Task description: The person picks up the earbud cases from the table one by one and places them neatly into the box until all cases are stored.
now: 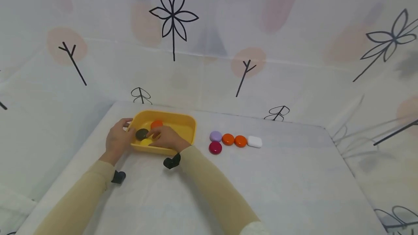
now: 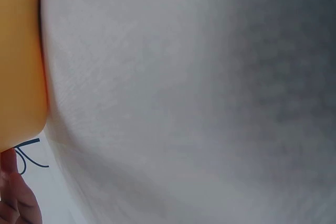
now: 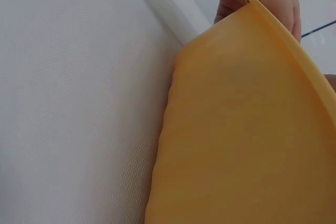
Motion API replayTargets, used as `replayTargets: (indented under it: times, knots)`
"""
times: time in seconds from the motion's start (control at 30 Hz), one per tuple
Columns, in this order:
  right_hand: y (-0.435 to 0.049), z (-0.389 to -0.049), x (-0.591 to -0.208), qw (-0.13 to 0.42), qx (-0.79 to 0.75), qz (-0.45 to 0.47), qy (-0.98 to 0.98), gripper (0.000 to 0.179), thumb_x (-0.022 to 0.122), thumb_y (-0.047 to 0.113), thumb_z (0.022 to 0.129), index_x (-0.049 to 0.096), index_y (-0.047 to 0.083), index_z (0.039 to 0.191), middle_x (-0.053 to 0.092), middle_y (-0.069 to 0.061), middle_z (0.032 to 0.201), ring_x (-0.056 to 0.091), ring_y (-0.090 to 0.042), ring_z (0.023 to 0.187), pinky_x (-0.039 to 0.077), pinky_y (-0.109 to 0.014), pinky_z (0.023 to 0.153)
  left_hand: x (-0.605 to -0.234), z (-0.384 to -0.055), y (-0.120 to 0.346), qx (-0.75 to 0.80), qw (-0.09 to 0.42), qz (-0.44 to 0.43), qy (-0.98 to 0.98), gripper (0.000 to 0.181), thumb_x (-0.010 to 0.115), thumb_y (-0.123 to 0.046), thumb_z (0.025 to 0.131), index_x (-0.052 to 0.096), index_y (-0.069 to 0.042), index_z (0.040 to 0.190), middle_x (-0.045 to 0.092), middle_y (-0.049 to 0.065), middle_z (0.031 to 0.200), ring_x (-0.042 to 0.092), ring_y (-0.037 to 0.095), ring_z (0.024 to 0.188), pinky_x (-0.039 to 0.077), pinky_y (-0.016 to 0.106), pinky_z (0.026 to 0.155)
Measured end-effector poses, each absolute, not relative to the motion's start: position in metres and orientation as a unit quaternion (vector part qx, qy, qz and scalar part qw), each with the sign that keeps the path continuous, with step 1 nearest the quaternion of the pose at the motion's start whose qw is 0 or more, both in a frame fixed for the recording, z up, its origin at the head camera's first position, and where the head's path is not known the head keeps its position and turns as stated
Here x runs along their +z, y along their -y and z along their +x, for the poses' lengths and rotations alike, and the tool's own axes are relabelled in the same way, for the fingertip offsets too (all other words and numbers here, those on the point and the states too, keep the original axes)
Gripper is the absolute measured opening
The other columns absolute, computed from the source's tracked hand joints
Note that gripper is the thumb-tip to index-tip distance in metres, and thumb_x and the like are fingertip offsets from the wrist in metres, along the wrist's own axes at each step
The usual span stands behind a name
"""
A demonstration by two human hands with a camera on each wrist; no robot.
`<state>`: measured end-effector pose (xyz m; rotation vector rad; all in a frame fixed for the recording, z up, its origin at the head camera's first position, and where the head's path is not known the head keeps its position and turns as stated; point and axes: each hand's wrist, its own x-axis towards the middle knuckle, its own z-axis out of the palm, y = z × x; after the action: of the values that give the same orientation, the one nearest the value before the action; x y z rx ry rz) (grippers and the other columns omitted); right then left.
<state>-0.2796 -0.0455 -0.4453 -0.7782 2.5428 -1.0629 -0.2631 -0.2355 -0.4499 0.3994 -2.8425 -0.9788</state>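
Observation:
A yellow tray (image 1: pixel 160 150) with raised sides stands at the left of the table. My left hand (image 1: pixel 118 139) grips its left side, thumb at the rim; the left wrist view shows part of this hand (image 2: pixel 20 198) against the tray's corner. Inside lie a dark green round piece (image 1: pixel 142 134), a yellow piece (image 1: pixel 145 142) and an orange piece (image 1: pixel 156 124). Over the tray's front side reaches my right hand (image 1: pixel 167 137), fingertips bent down beside the dark green and yellow pieces. Whether they pinch one is hidden.
Right of the tray lie a lilac disc (image 1: pixel 216 136), a crimson disc (image 1: pixel 215 147), two orange discs (image 1: pixel 228 139) and a white rounded block (image 1: pixel 254 141). Patterned white cloth (image 1: pixel 209 79) rises behind the white-covered table (image 1: pixel 277 184).

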Motion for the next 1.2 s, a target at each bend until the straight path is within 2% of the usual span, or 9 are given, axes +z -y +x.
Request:
replayTargets:
  times: [0.27,0.5,0.77,1.07,1.2]
  knots:
    - [0.047,-0.284,-0.452,0.132,-0.345,-0.280,-0.886,0.029,0.070,0.030,0.069,0.064,0.031,0.097,0.062,0.010,0.087,0.054,-0.002,0.081,0.044,-0.014,0.068,-0.452,-0.266,0.235,-0.324,0.045,0.139,0.935,0.047,0.042,-0.029,0.085,0.038,-0.018,0.131,0.049,0.013,0.120,0.050,0.027,0.093,0.048,0.035,0.070]
    - [0.050,-0.285,-0.454,0.165,-0.352,-0.275,-0.879,0.029,0.067,0.023,0.071,0.064,0.034,0.097,0.060,0.016,0.093,0.053,-0.003,0.086,0.045,-0.018,0.073,-0.450,-0.264,0.235,-0.323,0.041,0.140,0.935,0.048,0.042,-0.028,0.085,0.038,-0.017,0.131,0.049,0.014,0.120,0.050,0.028,0.092,0.048,0.034,0.069]
    - [0.051,-0.284,-0.452,0.157,-0.339,-0.298,-0.878,0.031,0.062,0.016,0.073,0.064,0.031,0.100,0.061,0.015,0.093,0.053,-0.005,0.084,0.044,-0.017,0.074,-0.448,-0.261,0.235,-0.324,0.038,0.136,0.936,0.048,0.042,-0.029,0.085,0.038,-0.016,0.131,0.048,0.015,0.121,0.051,0.027,0.090,0.048,0.033,0.068]
    - [0.053,-0.288,-0.458,0.161,-0.319,-0.289,-0.888,0.034,0.063,0.023,0.075,0.060,0.035,0.106,0.059,0.014,0.094,0.052,-0.005,0.083,0.044,-0.019,0.074,-0.448,-0.261,0.235,-0.315,0.052,0.129,0.939,0.048,0.042,-0.027,0.083,0.039,-0.016,0.130,0.049,0.015,0.120,0.052,0.026,0.087,0.046,0.034,0.067]
    - [0.054,-0.287,-0.457,0.156,-0.303,-0.296,-0.892,0.035,0.062,0.021,0.076,0.060,0.033,0.108,0.058,0.014,0.092,0.051,-0.006,0.081,0.043,-0.018,0.072,-0.448,-0.262,0.235,-0.316,0.051,0.132,0.938,0.048,0.042,-0.026,0.083,0.039,-0.016,0.130,0.049,0.015,0.120,0.051,0.028,0.092,0.046,0.036,0.070]
